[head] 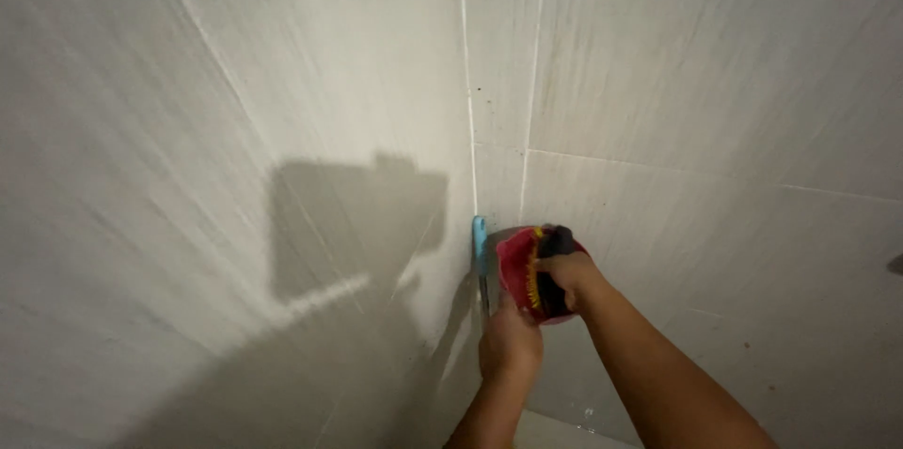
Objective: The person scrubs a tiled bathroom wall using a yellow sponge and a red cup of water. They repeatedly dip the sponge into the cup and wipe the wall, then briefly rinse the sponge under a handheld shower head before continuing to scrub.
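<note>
Head view: two bare forearms rise from the bottom edge toward a corner where two grey tiled walls [235, 110] meet. Left hand [510, 341] is closed around the handle of a tool [481, 247] with a light blue upper end; the tool stands nearly upright, its blue end lying against the corner joint [467, 82], a pale grout line running up out of frame. The lower part of the tool is hidden by the hand, so its kind cannot be told. Right hand [566, 275] grips a red bowl [517, 270], fingers curled over its rim, thumb side upward. The bowl is tilted on edge with its opening turned toward the left, just beside the tool and close to the right-hand wall. A yellow band shows along the rim and a dark patch sits at its top; contents cannot be made out. A second vertical grout line [534, 73] runs just right of the corner, and a slanted horizontal joint [715, 174] crosses the right wall. A broad shadow [348, 223] falls on the left wall beside the tool. A strip of pale floor [555, 432] shows between the forearms at the bottom.
</note>
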